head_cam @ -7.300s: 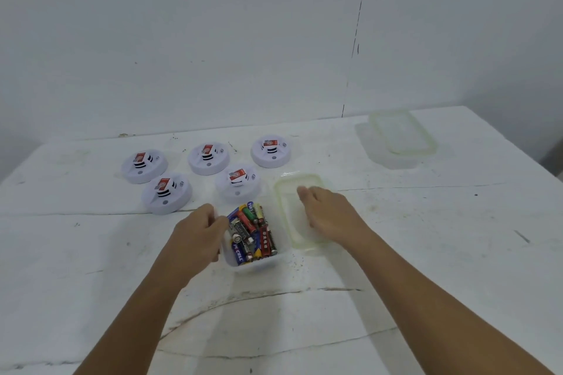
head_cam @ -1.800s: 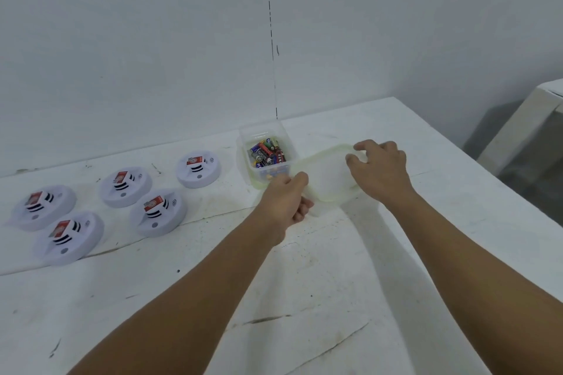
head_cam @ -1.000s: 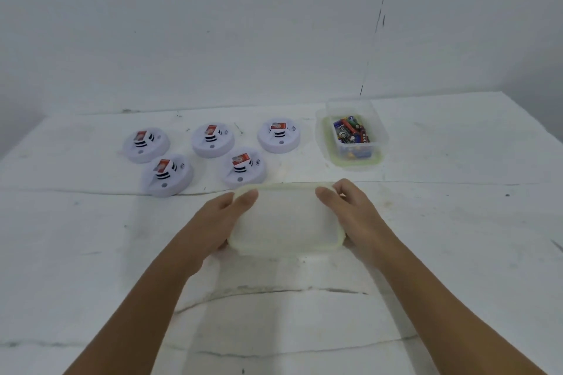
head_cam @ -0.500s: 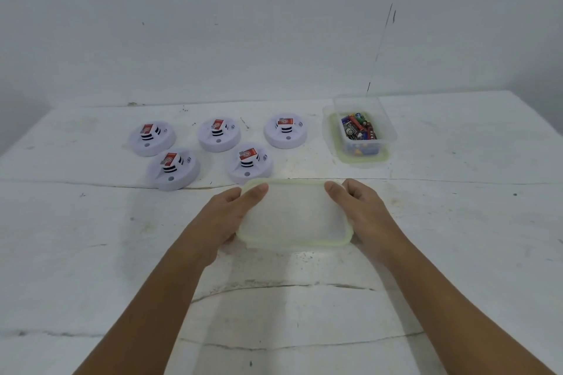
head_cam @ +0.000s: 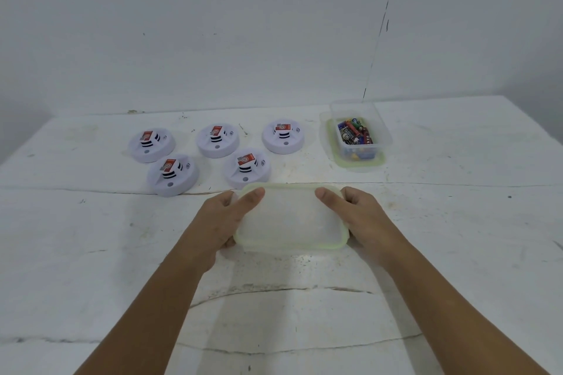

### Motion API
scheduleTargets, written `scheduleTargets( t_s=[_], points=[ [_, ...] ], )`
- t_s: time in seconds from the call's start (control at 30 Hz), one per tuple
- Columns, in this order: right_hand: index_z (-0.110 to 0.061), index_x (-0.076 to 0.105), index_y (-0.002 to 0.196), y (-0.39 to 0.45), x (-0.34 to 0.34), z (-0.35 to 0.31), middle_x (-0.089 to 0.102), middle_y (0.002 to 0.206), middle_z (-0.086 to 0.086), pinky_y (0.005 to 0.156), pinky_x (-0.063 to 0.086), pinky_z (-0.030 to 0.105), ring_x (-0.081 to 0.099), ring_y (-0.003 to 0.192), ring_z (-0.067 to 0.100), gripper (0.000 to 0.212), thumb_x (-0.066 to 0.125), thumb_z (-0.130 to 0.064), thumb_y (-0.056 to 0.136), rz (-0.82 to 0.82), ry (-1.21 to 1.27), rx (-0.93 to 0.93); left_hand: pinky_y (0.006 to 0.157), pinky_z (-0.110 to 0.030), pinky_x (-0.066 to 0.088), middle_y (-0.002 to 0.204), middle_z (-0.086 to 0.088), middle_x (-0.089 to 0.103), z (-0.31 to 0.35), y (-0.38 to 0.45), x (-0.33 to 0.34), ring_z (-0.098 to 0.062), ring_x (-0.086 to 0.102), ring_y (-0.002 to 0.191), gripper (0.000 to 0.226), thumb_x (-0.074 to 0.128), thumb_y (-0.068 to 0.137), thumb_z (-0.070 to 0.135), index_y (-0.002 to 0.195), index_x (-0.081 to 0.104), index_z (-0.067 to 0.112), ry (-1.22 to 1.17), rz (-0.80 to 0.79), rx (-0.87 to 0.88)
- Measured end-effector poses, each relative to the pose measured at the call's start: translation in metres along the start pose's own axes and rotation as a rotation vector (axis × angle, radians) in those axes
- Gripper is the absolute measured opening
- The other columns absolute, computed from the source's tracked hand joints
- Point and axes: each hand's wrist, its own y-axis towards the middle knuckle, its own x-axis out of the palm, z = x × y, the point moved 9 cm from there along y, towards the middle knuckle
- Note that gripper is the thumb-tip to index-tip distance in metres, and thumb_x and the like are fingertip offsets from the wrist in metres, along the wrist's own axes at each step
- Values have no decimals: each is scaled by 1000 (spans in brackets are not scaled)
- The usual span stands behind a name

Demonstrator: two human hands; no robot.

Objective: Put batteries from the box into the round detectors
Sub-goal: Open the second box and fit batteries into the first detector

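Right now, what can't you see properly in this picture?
All in the head view:
- The fingers of the left hand and right hand: curled behind the closed container they hold.
- Inside that container: its cloudy lid hides whatever is there.
- The batteries deep in the open box: those on top cover them.
- Writing on the detectors' red labels: too small.
- Both elbows: cut off by the bottom edge.
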Motion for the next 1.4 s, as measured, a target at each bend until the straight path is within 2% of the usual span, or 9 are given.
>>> scheduleTargets(
  t_s=[0.3,0.47,0.6,0.83,0.97,1.07,1.17,1.3,1.4],
  points=[
    [4,64,107,1,2,-2,65,93,11,74,44,40,58,81,25,72,86,-57,75,-2,-35,85,95,-55,59,111,-10,76,3,-3,0,-36,70,108,58,76,85,57,116,68,8,2,13,15],
    [-7,67,94,5,-1,3,66,85,6,65,45,30,60,72,19,40,82,-43,85,28,36,107,91,-48,60,112,-12,75,0,-3,0,-35,72,103,61,75,85,58,117,68,7,6,16,22],
    [-25,33,65,4,-6,2,42,61,-2,42,25,21,40,45,10,55,83,-35,86,92,64,73,94,-53,57,111,-10,75,0,-4,0,-36,70,108,53,75,86,57,113,70,12,1,16,22],
    [-11,54,94,3,-6,-27,55,84,0,56,40,28,50,69,18,43,81,-44,85,72,-333,-8,93,-51,60,110,-8,75,2,-2,0,-32,70,105,54,74,86,58,111,69,11,35,19,38],
    [-26,68,94,13,20,-61,59,84,-9,64,44,25,55,71,9,15,72,-40,91,9,-635,-175,79,-40,59,105,-13,74,4,4,-3,-29,70,88,61,74,84,63,111,69,9,61,17,60],
    [-22,73,90,21,44,-61,67,84,-6,70,45,28,61,75,11,41,68,-63,89,-88,-808,-155,69,-37,49,93,-14,64,6,5,-3,-23,58,79,69,71,83,68,105,62,3,116,8,84],
    [-3,67,88,23,44,-52,54,73,-1,68,36,33,50,67,17,68,70,-71,82,-128,-798,-63,67,-35,44,87,-4,55,15,-5,-14,-19,53,75,67,65,83,74,99,48,12,235,141,161],
    [-18,60,84,16,25,-41,51,77,0,68,31,33,46,72,18,51,73,-67,83,-120,-718,58,62,-30,41,81,0,51,23,-40,-36,-15,50,69,61,51,91,73,100,47,13,143,301,204],
    [-9,68,101,8,16,-28,72,95,6,73,41,30,60,79,16,50,71,-57,88,-140,-636,177,61,-28,37,73,3,50,11,-56,-34,-13,45,64,61,55,88,73,85,49,13,255,205,177]
  ],
)
